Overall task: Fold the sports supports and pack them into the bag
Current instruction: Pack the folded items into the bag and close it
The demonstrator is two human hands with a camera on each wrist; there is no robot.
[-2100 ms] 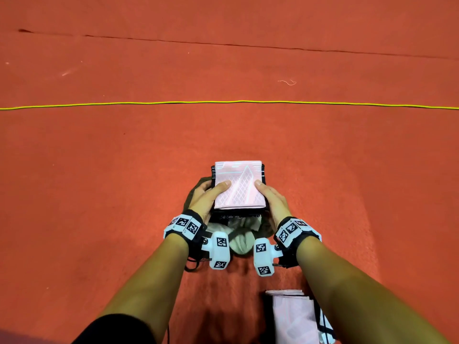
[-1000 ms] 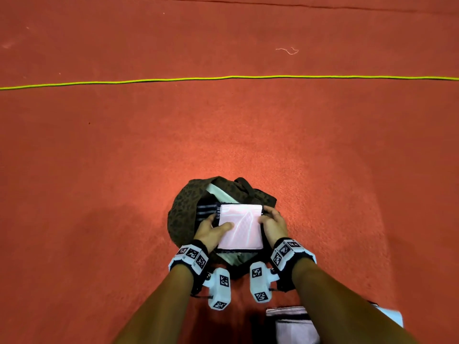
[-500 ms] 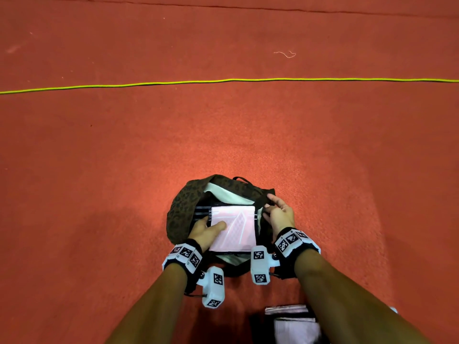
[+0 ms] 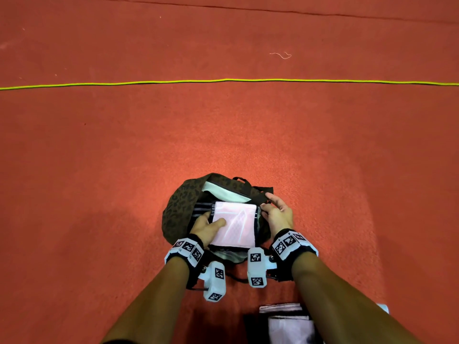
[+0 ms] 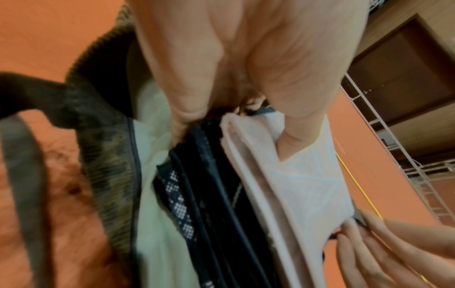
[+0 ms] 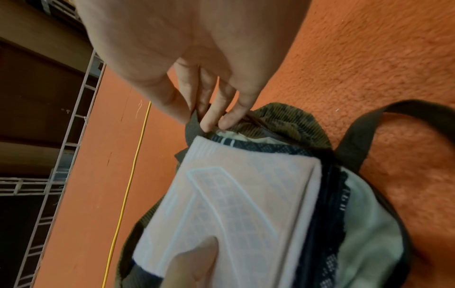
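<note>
Folded support (image 4: 234, 223): pink knit pad over black layers, lower centre of frame, half inside the bag (image 4: 177, 207). Judged light, soft, springy; best held across the folded edges. Left hand (image 4: 207, 228) clamped it, thumb on top. Right hand (image 4: 277, 213) fingers (image 6: 216, 109) pinched the bag's rim.

Left hand (image 4: 207, 228) fingers hidden under folded support (image 4: 234, 224); bag (image 4: 177, 207) interior unseen.

We see a pale pink support (image 4: 234, 223) with white lattice, leopard-print brown bag (image 4: 177, 207), orange-red carpet (image 4: 124, 150), yellow-green cord (image 4: 149, 82).
</note>
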